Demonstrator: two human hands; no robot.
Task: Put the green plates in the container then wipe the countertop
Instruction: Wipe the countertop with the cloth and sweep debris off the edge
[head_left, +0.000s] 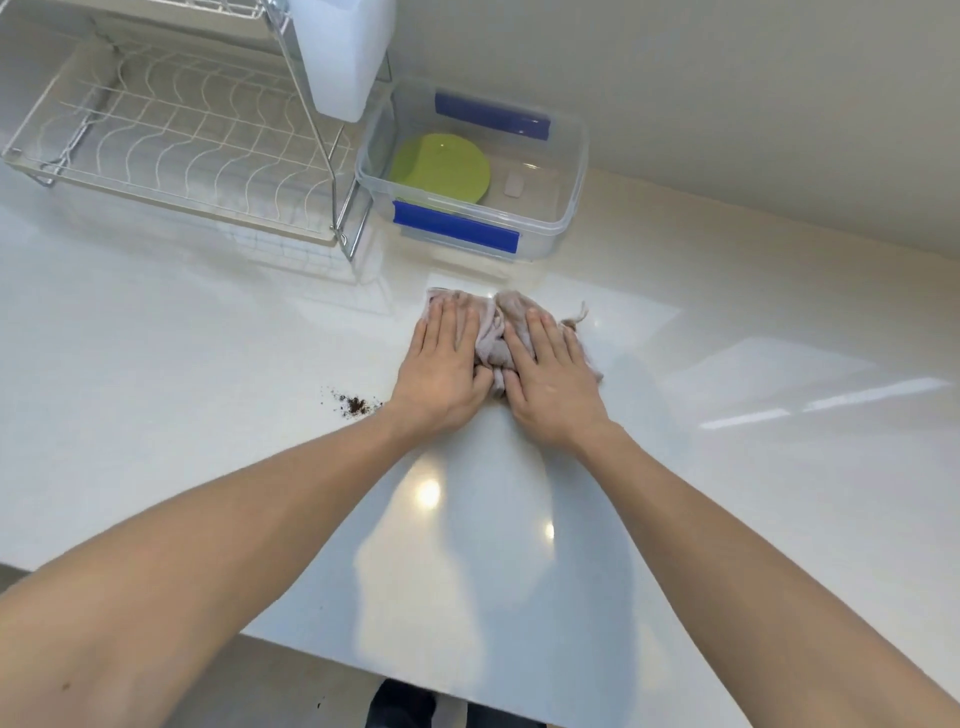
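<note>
— Plates (440, 169) first: where were they in the head view?

— Green, stacked inside the clear container (563, 208), which stood well beyond the fingertips of both hands, against the wall. Its blue clips were on the near and far sides.

— And the hands?

— Both lay flat, palms down and fingers spread, on a crumpled pale cloth (493, 338). The left hand (441, 369) pressed the cloth's left part, the right hand (550, 379) its right part; the two were just beside each other, thumbs nearly meeting. Neither was pinching anything.

— What lay under the cloth?

— The white countertop (208, 389). Some dark crumbs (356, 404) sat just left of the left wrist, apart from the cloth.

— Anything else?

— A wire rack (171, 150) stood far beyond and left of the left hand, touching the container's left side or nearly so.
</note>
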